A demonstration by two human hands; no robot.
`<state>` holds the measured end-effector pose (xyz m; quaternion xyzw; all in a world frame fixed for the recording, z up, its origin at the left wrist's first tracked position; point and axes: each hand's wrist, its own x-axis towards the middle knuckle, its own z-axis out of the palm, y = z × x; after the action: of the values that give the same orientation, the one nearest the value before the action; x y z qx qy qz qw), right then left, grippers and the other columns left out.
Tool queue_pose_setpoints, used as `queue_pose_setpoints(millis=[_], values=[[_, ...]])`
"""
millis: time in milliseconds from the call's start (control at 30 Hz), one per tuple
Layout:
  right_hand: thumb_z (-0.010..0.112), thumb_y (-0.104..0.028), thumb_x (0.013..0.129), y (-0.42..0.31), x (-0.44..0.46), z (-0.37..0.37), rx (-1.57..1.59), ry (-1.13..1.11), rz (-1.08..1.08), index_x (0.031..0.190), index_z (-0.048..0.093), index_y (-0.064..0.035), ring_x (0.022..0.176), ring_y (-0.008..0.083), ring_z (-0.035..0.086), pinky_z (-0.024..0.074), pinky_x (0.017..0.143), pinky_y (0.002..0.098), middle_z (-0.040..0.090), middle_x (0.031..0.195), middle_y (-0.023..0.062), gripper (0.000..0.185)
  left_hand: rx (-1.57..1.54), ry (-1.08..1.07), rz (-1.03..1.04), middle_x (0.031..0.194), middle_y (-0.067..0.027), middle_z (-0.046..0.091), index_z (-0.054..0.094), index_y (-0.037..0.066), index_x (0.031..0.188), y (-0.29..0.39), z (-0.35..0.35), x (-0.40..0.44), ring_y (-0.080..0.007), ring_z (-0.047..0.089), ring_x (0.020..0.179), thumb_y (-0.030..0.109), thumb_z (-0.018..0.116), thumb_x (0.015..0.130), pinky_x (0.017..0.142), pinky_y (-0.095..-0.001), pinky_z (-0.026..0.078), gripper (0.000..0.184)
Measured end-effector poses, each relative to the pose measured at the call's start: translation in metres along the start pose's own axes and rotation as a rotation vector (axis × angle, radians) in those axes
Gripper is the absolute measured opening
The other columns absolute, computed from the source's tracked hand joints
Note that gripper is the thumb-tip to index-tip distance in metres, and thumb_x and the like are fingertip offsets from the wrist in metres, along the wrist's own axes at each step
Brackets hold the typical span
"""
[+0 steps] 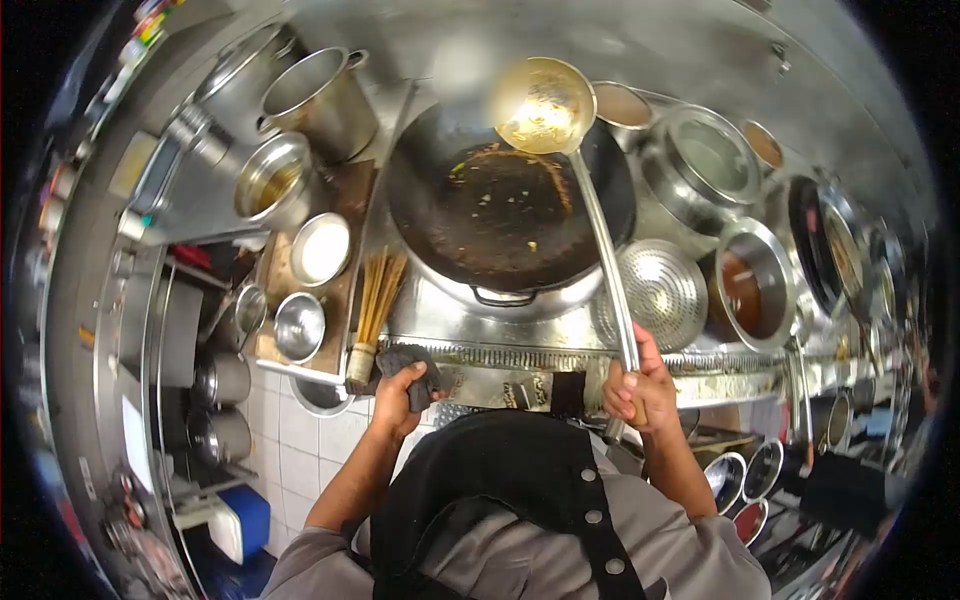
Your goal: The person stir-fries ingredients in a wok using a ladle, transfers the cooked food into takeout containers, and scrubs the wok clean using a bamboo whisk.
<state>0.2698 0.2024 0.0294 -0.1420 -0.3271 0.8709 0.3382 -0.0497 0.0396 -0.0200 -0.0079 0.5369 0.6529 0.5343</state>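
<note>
Head view, placing everything by the wok. Gripping a long ladle by its handle with the right hand, just off the near right of the wok; bowl end above the wok's far right part. Clutching a dark cloth in the closed left hand, off the near left of the wok, near a bamboo brush. Inside the wok, small scraps and a brownish smear.

Possible trouble, by judgement: drips outside the wok from tipping or swinging the ladle past its rim; a knock against the perforated strainer or steel pot, both right of the wok, from a low sweep to that side; a toppled bamboo brush from dragging the cloth leftward.

Hard to make out: contents of the ladle bowl, lost in glare, with a pale blur over its left edge. Hidden behind that bowl: part of the wok's far rim. Cannot tell whether bowl and rim touch, nor whether anything sits inside the cloth. No flame visible under the wok.
</note>
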Motion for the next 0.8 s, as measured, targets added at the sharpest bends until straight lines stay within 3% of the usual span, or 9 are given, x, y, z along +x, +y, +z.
queue_pose_setpoints(millis=[100,200,267,300,367,467,633,700,800], values=[[0.052,-0.004,0.087,-0.002,0.013,0.001,0.212,-0.182,0.054,0.145,0.027,-0.0260,0.042,0.0131,0.041,0.0339,0.038,0.0255,0.043,0.066,0.0075,0.067,-0.030,0.076,0.046,0.088,-0.0123,0.060,0.053,0.001,0.107,0.010,-0.009,-0.013,-0.0272,0.061,0.072,0.010,0.061,0.082,0.059,-0.0407,0.057,0.028],[0.052,-0.003,0.087,0.000,0.025,-0.003,0.402,-0.323,0.161,0.147,0.025,-0.0177,0.041,0.0160,0.044,0.0353,0.038,0.0296,0.045,0.064,0.0092,0.067,-0.010,0.081,0.204,0.094,-0.0154,0.062,0.052,-0.003,0.110,0.020,-0.019,-0.021,-0.0287,0.064,0.069,0.005,0.061,0.078,0.062,-0.0415,0.058,0.035],[0.053,-0.004,0.087,0.001,0.034,-0.002,0.191,-0.262,0.359,0.147,0.024,-0.0129,0.039,0.0160,0.042,0.0360,0.038,0.0304,0.045,0.060,0.0089,0.067,0.102,0.038,0.211,0.094,-0.0148,0.062,0.052,-0.003,0.111,0.030,-0.037,-0.020,-0.0273,0.064,0.073,0.003,0.061,0.077,0.066,-0.0395,0.057,0.036],[0.053,-0.003,0.086,0.007,0.033,0.012,-0.060,-0.146,0.362,0.146,0.025,-0.0115,0.038,0.0148,0.041,0.0345,0.035,0.0293,0.044,0.055,0.0070,0.067,0.134,0.047,0.329,0.094,-0.0121,0.063,0.054,-0.002,0.112,0.040,-0.037,-0.023,-0.0222,0.063,0.079,0.002,0.063,0.075,0.071,-0.0354,0.054,0.038],[0.056,-0.002,0.082,0.021,0.032,0.047,-0.075,-0.046,0.285,0.144,0.028,-0.0088,0.034,0.0119,0.038,0.0289,0.031,0.0252,0.041,0.051,0.0041,0.068,0.402,0.177,0.413,0.095,-0.0079,0.064,0.055,-0.002,0.116,0.057,-0.074,-0.015,-0.0161,0.060,0.086,0.009,0.072,0.072,0.076,-0.0310,0.049,0.048],[0.064,-0.010,0.076,0.045,0.021,0.082,-0.452,0.073,0.265,0.140,0.034,-0.0010,0.033,0.0083,0.036,0.0273,0.033,0.0213,0.042,0.051,0.0012,0.071,0.922,0.455,0.590,0.107,-0.0257,0.063,0.048,-0.006,0.124,0.112,-0.111,-0.013,-0.0315,0.063,0.099,0.028,0.078,0.063,0.087,-0.0364,0.047,0.076],[0.071,-0.017,0.073,0.076,0.005,0.118,-0.560,0.167,0.259,0.137,0.036,0.0017,0.036,0.0067,0.036,0.0264,0.035,0.0195,0.043,0.051,-0.0013,0.074,1.086,0.424,0.802,0.108,-0.0234,0.059,0.052,0.003,0.120,0.147,-0.175,0.040,-0.0403,0.057,0.101,0.019,0.075,0.067,0.088,-0.0447,0.046,0.060],[0.070,-0.017,0.074,0.089,0.004,0.143,-0.550,0.204,0.253,0.136,0.036,0.0015,0.036,0.0068,0.036,0.0263,0.036,0.0194,0.043,0.051,-0.0012,0.074,1.284,0.469,0.680,0.114,-0.0230,0.055,0.051,0.004,0.122,0.150,-0.185,0.056,-0.0436,0.052,0.106,0.020,0.076,0.068,0.092,-0.0469,0.043,0.061],[0.070,-0.017,0.074,0.104,0.001,0.165,-0.540,0.231,0.237,0.136,0.037,0.0019,0.038,0.0061,0.036,0.0267,0.037,0.0181,0.043,0.052,-0.0013,0.073,1.170,0.600,1.249,0.115,-0.0211,0.052,0.055,0.006,0.120,0.170,-0.193,0.030,-0.0395,0.048,0.109,0.019,0.077,0.070,0.094,-0.0448,0.041,0.056]])
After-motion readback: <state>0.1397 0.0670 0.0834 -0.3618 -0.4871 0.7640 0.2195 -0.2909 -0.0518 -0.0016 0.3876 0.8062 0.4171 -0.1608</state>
